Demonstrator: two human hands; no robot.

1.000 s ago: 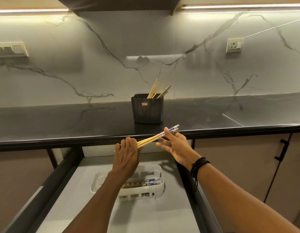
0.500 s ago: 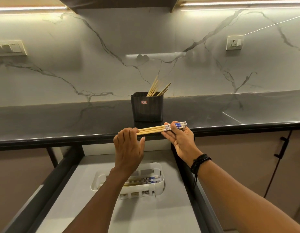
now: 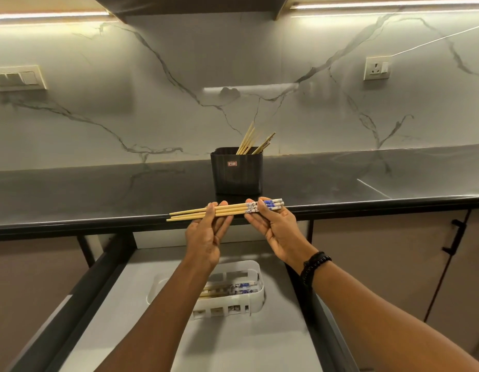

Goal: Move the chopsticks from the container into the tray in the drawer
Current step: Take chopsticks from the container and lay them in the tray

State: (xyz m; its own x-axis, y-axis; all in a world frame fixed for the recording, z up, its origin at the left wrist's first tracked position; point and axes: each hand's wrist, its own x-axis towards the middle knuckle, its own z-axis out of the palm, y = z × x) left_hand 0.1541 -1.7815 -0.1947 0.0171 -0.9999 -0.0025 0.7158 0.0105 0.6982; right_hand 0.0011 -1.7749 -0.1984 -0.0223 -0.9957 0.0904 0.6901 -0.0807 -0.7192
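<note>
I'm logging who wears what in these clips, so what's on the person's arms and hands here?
Both forearms are bare, with no sleeves in view. The right wrist carries a black beaded bracelet looped around it. The left hand and right hand show no gloves, and no rings that I can make out.

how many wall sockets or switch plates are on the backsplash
2: a switch plate at the far left of the backsplash, partly cut off by the frame edge, and a socket at upper right. More may lie outside the view.

chopsticks (image 3: 227,210) pale matt wood, glossy blue-white ends; container (image 3: 237,171) dark plastic; countertop (image 3: 98,194) glossy; tray (image 3: 233,304) white plastic.
</note>
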